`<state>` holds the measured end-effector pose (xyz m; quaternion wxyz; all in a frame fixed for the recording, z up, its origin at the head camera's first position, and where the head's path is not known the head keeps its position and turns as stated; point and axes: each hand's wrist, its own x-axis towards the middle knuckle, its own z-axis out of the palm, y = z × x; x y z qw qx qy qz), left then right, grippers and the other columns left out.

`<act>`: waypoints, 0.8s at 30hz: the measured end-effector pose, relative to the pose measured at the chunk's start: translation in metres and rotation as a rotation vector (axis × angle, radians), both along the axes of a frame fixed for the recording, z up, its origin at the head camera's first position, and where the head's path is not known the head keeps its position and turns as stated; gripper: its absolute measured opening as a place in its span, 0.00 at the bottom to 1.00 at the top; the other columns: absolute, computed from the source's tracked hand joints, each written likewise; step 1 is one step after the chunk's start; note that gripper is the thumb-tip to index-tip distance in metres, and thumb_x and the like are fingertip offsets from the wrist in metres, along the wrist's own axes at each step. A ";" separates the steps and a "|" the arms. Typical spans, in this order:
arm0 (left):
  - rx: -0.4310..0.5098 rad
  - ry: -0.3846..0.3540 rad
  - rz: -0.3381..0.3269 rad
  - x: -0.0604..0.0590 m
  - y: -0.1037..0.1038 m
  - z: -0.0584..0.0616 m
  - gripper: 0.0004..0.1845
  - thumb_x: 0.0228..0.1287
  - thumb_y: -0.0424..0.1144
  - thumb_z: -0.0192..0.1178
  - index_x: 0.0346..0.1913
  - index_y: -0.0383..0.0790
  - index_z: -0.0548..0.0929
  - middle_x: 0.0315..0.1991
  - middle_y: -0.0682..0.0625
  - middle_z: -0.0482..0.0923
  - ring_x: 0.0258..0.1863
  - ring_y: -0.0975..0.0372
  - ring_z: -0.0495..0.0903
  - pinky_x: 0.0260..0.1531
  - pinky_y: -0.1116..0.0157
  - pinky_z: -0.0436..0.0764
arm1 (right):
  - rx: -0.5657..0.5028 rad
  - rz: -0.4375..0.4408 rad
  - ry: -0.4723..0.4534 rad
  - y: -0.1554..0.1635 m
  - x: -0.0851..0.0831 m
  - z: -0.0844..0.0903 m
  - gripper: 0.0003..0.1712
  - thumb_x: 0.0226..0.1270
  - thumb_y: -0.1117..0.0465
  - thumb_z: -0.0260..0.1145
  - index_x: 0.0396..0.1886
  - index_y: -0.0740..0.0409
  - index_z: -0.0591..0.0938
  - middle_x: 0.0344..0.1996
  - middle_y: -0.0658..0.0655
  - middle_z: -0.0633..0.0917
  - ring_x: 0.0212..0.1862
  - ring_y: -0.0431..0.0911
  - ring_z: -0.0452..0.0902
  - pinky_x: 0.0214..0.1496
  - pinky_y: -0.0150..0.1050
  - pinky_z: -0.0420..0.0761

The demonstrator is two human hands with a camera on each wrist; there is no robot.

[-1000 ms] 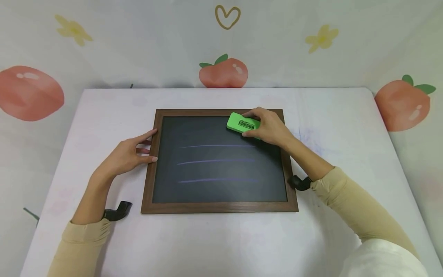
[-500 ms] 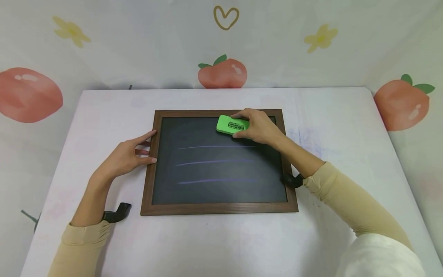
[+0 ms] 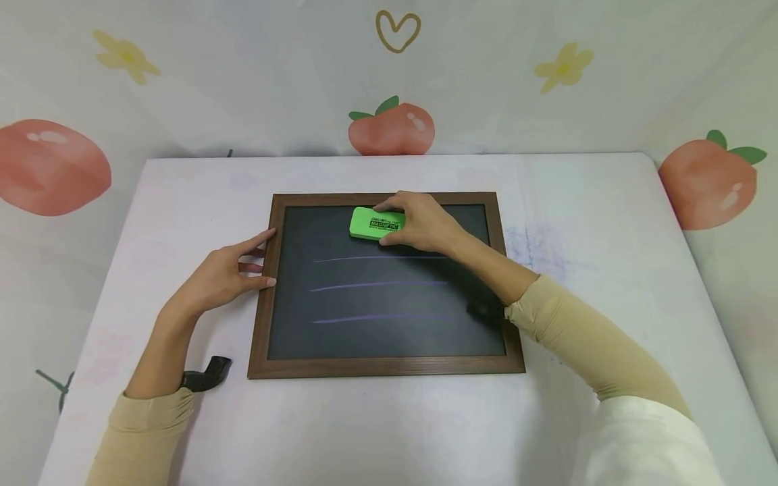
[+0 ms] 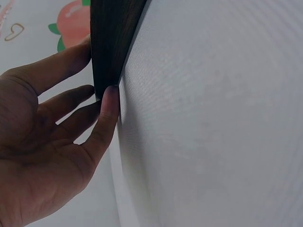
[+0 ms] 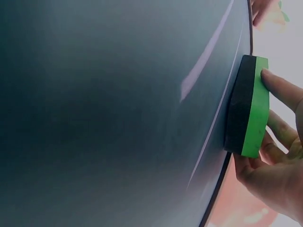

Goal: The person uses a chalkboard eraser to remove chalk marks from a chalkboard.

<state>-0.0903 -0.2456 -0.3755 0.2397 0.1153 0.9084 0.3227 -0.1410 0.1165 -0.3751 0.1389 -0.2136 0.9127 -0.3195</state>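
A small blackboard (image 3: 377, 341) in a brown wooden frame (image 3: 389, 366) lies flat on the white table. Across it run three thin purple lines (image 3: 379, 286). My right hand (image 3: 425, 223) grips a green magnetic eraser (image 3: 365, 224) near the top of the board, above the upper line. In the right wrist view, the dark pad of the eraser (image 5: 239, 106) faces the board, thumb and fingers on its green part. My left hand (image 3: 215, 277) touches the frame's left side with fairly straight fingers. The left wrist view shows its thumb and fingertips against the frame edge (image 4: 111, 42).
The white table (image 3: 389, 432) extends around the board on all sides. Bluish smudges (image 3: 535, 250) mark it at the right. Behind stands a pale backdrop (image 3: 273, 74) printed with fruit, flowers and a heart. Dark wrist-worn pieces stick out near both sleeves.
My right hand has slid the eraser leftward along the upper part of the board, from right of centre to about the middle. The left hand stays at the frame; the purple lines look unchanged.
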 end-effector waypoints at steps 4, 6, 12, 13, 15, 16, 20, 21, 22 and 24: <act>-0.006 0.014 -0.005 -0.001 -0.001 0.001 0.48 0.61 0.37 0.71 0.79 0.48 0.54 0.65 0.30 0.68 0.58 0.39 0.76 0.53 0.42 0.76 | 0.004 0.011 0.005 -0.009 -0.003 0.000 0.33 0.54 0.52 0.80 0.61 0.52 0.82 0.48 0.49 0.83 0.43 0.44 0.72 0.48 0.38 0.71; -0.008 0.013 -0.002 0.000 -0.002 0.001 0.48 0.61 0.36 0.71 0.79 0.48 0.54 0.65 0.30 0.68 0.58 0.39 0.76 0.53 0.42 0.76 | 0.005 0.018 0.006 -0.014 -0.004 -0.001 0.33 0.54 0.52 0.79 0.61 0.52 0.82 0.48 0.49 0.83 0.43 0.44 0.72 0.48 0.38 0.71; -0.017 0.003 0.005 0.002 -0.005 -0.001 0.48 0.61 0.36 0.70 0.80 0.49 0.53 0.64 0.30 0.69 0.58 0.38 0.76 0.54 0.42 0.75 | 0.009 0.062 0.010 -0.038 -0.007 -0.002 0.33 0.55 0.51 0.79 0.61 0.51 0.82 0.50 0.48 0.83 0.44 0.42 0.73 0.50 0.35 0.71; -0.016 0.001 0.007 0.002 -0.004 -0.001 0.48 0.61 0.35 0.70 0.80 0.49 0.53 0.64 0.30 0.69 0.58 0.38 0.75 0.54 0.42 0.75 | 0.009 0.069 0.011 -0.042 -0.007 -0.002 0.33 0.54 0.51 0.79 0.61 0.51 0.82 0.50 0.47 0.83 0.44 0.42 0.73 0.50 0.35 0.71; -0.013 0.000 0.008 0.002 -0.004 -0.001 0.49 0.61 0.35 0.70 0.80 0.49 0.53 0.65 0.29 0.68 0.59 0.38 0.75 0.55 0.41 0.75 | 0.008 0.077 0.011 -0.050 -0.007 -0.001 0.33 0.55 0.51 0.79 0.61 0.51 0.82 0.49 0.48 0.83 0.44 0.42 0.73 0.50 0.35 0.71; -0.011 0.001 0.010 0.002 -0.004 -0.001 0.49 0.61 0.35 0.70 0.80 0.49 0.53 0.65 0.30 0.68 0.59 0.38 0.75 0.55 0.41 0.75 | 0.010 0.080 0.011 -0.054 -0.007 0.000 0.33 0.55 0.51 0.79 0.61 0.51 0.82 0.49 0.48 0.83 0.44 0.42 0.73 0.51 0.35 0.71; -0.014 0.005 0.014 0.001 -0.003 -0.001 0.49 0.60 0.34 0.70 0.80 0.49 0.53 0.66 0.30 0.67 0.59 0.38 0.75 0.55 0.42 0.75 | 0.024 0.083 0.017 -0.065 -0.005 0.001 0.33 0.55 0.50 0.79 0.62 0.50 0.82 0.50 0.48 0.83 0.46 0.42 0.73 0.53 0.34 0.71; -0.017 0.005 0.015 0.001 -0.003 -0.001 0.49 0.60 0.35 0.70 0.80 0.50 0.53 0.66 0.30 0.68 0.58 0.38 0.75 0.55 0.42 0.75 | 0.025 0.083 0.018 -0.067 -0.005 0.001 0.33 0.55 0.50 0.79 0.62 0.50 0.82 0.50 0.48 0.82 0.47 0.41 0.74 0.53 0.34 0.71; -0.019 0.003 0.017 0.001 -0.003 -0.001 0.49 0.60 0.35 0.70 0.80 0.50 0.53 0.65 0.30 0.68 0.58 0.38 0.75 0.55 0.42 0.75 | 0.025 0.083 0.019 -0.069 -0.004 0.001 0.33 0.55 0.50 0.79 0.62 0.50 0.82 0.50 0.48 0.82 0.47 0.41 0.74 0.53 0.34 0.71; -0.020 0.001 0.017 0.000 -0.003 -0.002 0.49 0.60 0.35 0.70 0.80 0.50 0.53 0.65 0.30 0.68 0.59 0.38 0.75 0.55 0.42 0.75 | 0.022 0.082 0.019 -0.072 -0.004 0.000 0.33 0.55 0.50 0.79 0.62 0.49 0.82 0.49 0.48 0.82 0.46 0.41 0.74 0.53 0.33 0.71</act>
